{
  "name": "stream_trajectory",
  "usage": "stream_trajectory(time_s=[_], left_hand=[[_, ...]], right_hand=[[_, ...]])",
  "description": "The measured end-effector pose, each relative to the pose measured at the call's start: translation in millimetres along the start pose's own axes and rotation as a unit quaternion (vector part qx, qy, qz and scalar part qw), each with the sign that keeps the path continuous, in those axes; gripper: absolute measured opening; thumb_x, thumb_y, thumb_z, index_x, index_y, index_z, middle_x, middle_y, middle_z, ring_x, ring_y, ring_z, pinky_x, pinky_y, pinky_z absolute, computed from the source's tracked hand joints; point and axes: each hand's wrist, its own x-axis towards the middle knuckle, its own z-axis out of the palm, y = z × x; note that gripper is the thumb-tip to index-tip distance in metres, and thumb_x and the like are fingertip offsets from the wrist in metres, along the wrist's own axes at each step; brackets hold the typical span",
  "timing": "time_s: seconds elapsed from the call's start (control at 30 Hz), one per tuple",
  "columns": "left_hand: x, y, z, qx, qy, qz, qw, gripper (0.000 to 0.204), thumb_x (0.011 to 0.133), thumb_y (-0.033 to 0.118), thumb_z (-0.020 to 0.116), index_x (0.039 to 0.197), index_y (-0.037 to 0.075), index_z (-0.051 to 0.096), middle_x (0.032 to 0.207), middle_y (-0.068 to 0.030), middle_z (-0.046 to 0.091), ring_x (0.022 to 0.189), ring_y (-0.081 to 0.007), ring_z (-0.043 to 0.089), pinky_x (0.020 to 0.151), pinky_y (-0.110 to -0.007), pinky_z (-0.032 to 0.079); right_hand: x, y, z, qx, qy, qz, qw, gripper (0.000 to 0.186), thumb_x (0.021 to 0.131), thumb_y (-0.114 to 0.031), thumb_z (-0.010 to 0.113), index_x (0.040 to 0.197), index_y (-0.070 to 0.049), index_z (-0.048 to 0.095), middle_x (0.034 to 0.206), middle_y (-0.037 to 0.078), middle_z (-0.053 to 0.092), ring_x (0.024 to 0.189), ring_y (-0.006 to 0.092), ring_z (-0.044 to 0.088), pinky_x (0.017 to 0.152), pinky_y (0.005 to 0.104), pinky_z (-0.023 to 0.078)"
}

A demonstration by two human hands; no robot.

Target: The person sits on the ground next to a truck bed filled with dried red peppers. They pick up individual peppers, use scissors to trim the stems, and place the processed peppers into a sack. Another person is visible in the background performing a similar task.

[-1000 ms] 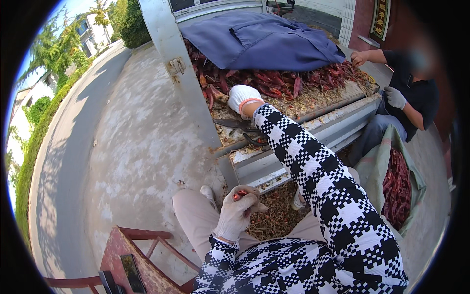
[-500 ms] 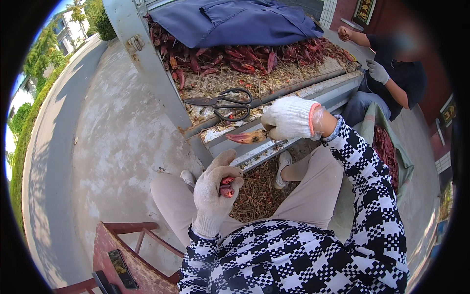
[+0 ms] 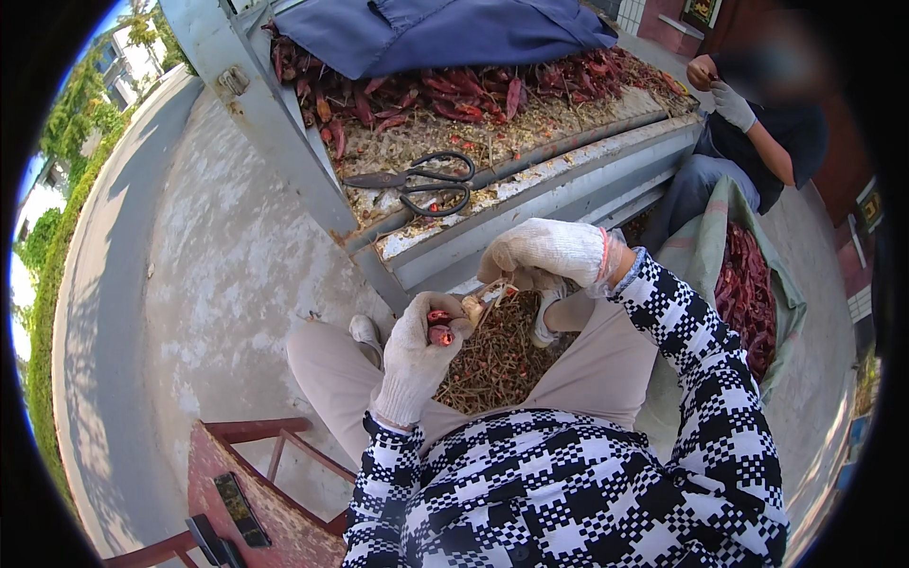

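Note:
Dried red chili peppers (image 3: 439, 334) stick out of the curled fingers of my left hand (image 3: 409, 364), which wears a white knit glove. A pale pepper end (image 3: 472, 308) shows at its fingertips. My gloved right hand (image 3: 544, 251) meets it from the right, its fingers pinched on a thin, straw-coloured stalk (image 3: 494, 290); the exact grip is partly hidden. Beyond the hands, black-handled scissors (image 3: 417, 183) lie on the truck bed's edge. Behind them is a heap of dried chili peppers (image 3: 454, 95), partly under a blue cloth (image 3: 445, 33).
Stalks and scraps (image 3: 497, 364) cover the ground between my legs. At the right stands a green sack (image 3: 705, 222) of dried peppers, with another person (image 3: 767, 133) seated behind it. A red wooden stool (image 3: 222, 464) with a phone on it is at lower left. The truck's metal side (image 3: 530, 213) runs ahead.
My right hand has come down and left, bringing the pepper it held to my left fingertips. My left hand has closed up and turned slightly. The other person's hands have come together.

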Motion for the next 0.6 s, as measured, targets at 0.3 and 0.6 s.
stream_trajectory(time_s=[0.3,0.6], left_hand=[[3,-14,7,0.03,-0.026,0.049,0.998,0.019,0.085,0.004,0.073,0.099,0.004,0.06,0.087,-0.0045,0.065,0.082,-0.0149,0.063,0.077,-0.029,0.053],[6,-15,17,-0.099,-0.037,0.06,0.993,0.056,0.083,0.009,0.08,0.133,0.004,0.055,0.11,-0.0062,0.068,0.094,-0.0139,0.064,0.088,-0.03,0.054]], right_hand=[[-16,18,61,-0.034,0.125,-0.116,0.985,0.035,0.089,-0.018,0.069,0.118,0.002,0.07,0.108,0.012,0.073,0.096,0.018,0.07,0.088,0.0328,0.054],[1,34,69,-0.345,0.244,-0.39,0.818,0.025,0.084,-0.02,0.075,0.108,-0.012,0.075,0.094,0.01,0.07,0.085,0.0321,0.068,0.077,0.0411,0.056]])
